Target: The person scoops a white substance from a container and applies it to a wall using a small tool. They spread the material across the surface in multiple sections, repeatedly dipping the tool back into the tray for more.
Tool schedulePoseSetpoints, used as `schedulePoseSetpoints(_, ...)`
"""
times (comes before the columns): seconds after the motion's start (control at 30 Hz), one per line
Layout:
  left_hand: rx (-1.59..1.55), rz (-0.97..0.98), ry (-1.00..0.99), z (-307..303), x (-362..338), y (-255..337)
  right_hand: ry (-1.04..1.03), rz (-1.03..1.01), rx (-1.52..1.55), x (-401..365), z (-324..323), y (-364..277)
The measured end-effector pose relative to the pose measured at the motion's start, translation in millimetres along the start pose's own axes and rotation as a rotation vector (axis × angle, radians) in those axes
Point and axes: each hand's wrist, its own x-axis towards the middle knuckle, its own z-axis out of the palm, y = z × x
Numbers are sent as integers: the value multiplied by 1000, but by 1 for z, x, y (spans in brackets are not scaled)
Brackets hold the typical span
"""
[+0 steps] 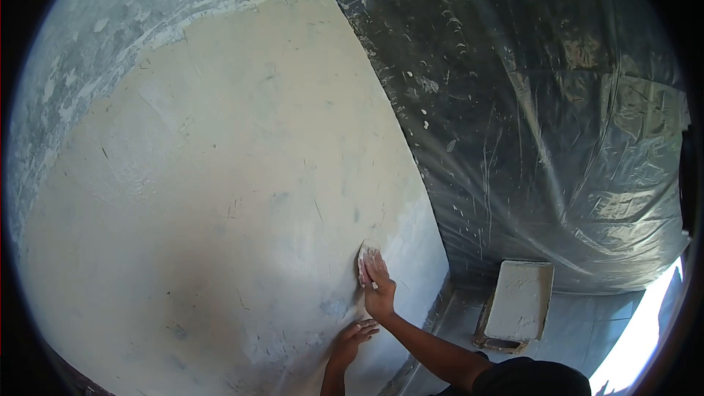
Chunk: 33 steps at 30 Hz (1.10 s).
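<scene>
A large pale wall [242, 147], coated with smooth cream filler and marked by grey patches, fills the left and middle of the head view. My right hand [379, 284] is closed around a small whitish, filler-smeared flat tool [363, 262], held against the wall near its right edge. Its exact kind is hard to make out, since the fingers cover much of it. Just below and left, my left hand [355, 337] has its fingers stretched out beside my right wrist. It appears to rest on the wall and holds nothing visible.
Dark plastic sheeting [506, 125], splashed with white, hangs to the right of the wall. On the grey floor [579, 323] stands a shallow tray [522, 297] coated with whitish filler. Rougher grey-white wall [62, 88] borders the cream area. Bright light enters at lower right.
</scene>
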Motion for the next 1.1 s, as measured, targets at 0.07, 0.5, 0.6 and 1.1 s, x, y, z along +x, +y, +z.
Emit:
schedulePoseSetpoints(0.07,12,-31,27,-8,2,-12,-75,-23,-6,-23,-21,-14)
schedulePoseSetpoints(0.5,-10,-55,33,6,6,13,-100,-96,41,6,-17,-3)
schedulePoseSetpoints(0.6,-39,-116,147,-7,10,-2,-353,-82,112,-25,-53,-33)
schedulePoseSetpoints(1.1,0,-176,81,-6,26,-6,-342,-228,-62,13,-50,-47)
